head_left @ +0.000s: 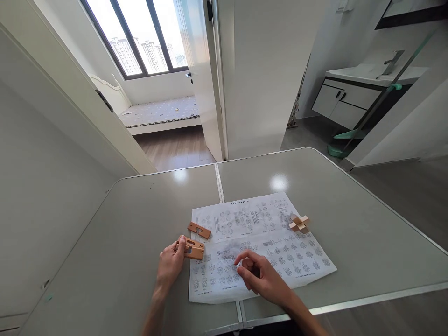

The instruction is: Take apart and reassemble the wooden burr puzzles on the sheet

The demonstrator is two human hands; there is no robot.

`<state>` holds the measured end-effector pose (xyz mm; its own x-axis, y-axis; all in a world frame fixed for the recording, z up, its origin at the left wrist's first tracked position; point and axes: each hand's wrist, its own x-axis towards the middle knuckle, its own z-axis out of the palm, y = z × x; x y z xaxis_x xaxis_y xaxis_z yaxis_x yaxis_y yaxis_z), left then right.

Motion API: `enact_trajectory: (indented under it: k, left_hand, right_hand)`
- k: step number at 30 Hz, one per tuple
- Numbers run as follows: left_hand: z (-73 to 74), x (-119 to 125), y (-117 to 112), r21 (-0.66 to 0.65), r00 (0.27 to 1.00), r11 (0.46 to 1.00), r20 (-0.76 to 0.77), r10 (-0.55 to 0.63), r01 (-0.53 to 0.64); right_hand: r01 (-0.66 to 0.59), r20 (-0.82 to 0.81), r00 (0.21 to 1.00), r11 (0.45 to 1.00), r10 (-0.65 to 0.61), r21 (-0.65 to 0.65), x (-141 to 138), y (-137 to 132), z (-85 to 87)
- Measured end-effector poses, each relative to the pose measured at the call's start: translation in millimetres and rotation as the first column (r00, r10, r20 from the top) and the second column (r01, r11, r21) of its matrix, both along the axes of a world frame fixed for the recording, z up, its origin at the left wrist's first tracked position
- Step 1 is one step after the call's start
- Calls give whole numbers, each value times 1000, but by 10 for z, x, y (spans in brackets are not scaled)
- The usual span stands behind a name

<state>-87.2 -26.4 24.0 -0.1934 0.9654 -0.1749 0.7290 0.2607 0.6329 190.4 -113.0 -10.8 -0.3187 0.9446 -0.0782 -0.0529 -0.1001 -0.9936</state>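
My left hand (171,262) grips a brown wooden puzzle block (194,249) with cut-out slots, thumb on top, at the left edge of a printed sheet (252,280). Just beyond it lies a flat, slotted wooden piece (199,230), partly on the paper. Over the lower middle of the sheet, my right hand (258,275) has its fingers curled and thumb close to the index finger. A small pale spot shows between those fingertips; I cannot tell what it is. An interlocked wooden burr puzzle (299,224) rests at the sheet's right edge.
The sheet, covered in small puzzle diagrams, lies on a grey-green table (147,210) with a metal rim and a centre seam. Beyond stand an open door (199,70), a bed (161,109) under a window, and a washbasin cabinet (350,98) at the right.
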Motion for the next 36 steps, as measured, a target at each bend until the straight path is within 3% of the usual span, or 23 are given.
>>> enact_trajectory:
  k: [8,14,23,29,36]
  left_hand:
    - [-57,-135,-15,-3,989,997,-128,-77,77]
    - [-129,-186,-56,49,969,997,-240,-49,63]
    - [30,-131,-154,-92,910,994,-414,15,-58]
    - [-19,-199,-288,-57,955,998,-296,-16,-1]
    - [-229,-103,-452,106,988,983,-54,-142,147]
  right_hand:
    - [-4,10,1000,1000,4,4,5,0,23]
    - [-9,-12,1000,1000,9,-2,0,-8,-20]
    - [-6,-9,1000,1000,6,8,9,-1,1]
    - [-13,-19,1000,1000,13,6,0,2,-12]
    - [-17,-8,1000,1000,17,3,9,4,35]
